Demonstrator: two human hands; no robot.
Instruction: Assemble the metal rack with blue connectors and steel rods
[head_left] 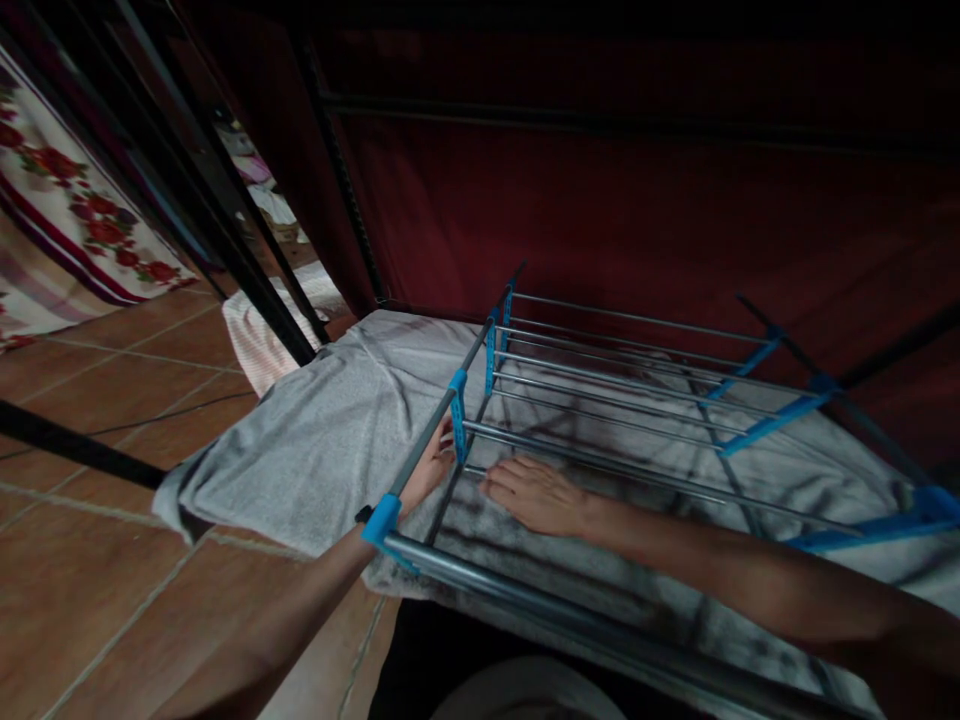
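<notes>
A metal rack (592,455) of grey rods and blue plastic parts lies on a grey blanket (322,440) in front of me. My left hand (433,468) reaches beside its left side tube, with fingers closed around a blue plastic bracket (458,420); part of the hand hides behind the tube. Just right of that bracket, my right hand (534,495) lies palm down with fingers closed over a thin metal rod (474,470). The rod's end meets the bracket's lower part. A thicker rod (487,572) with a blue corner piece (382,518) crosses nearest to me.
Dark red cloth (600,210) hangs behind the rack within a dark metal frame (255,270). Brown floor tiles (112,570) spread at left, crossed by a thin cable (176,412). A flowered cloth (97,220) hangs at far left, and a striped cloth (259,340) lies by the frame.
</notes>
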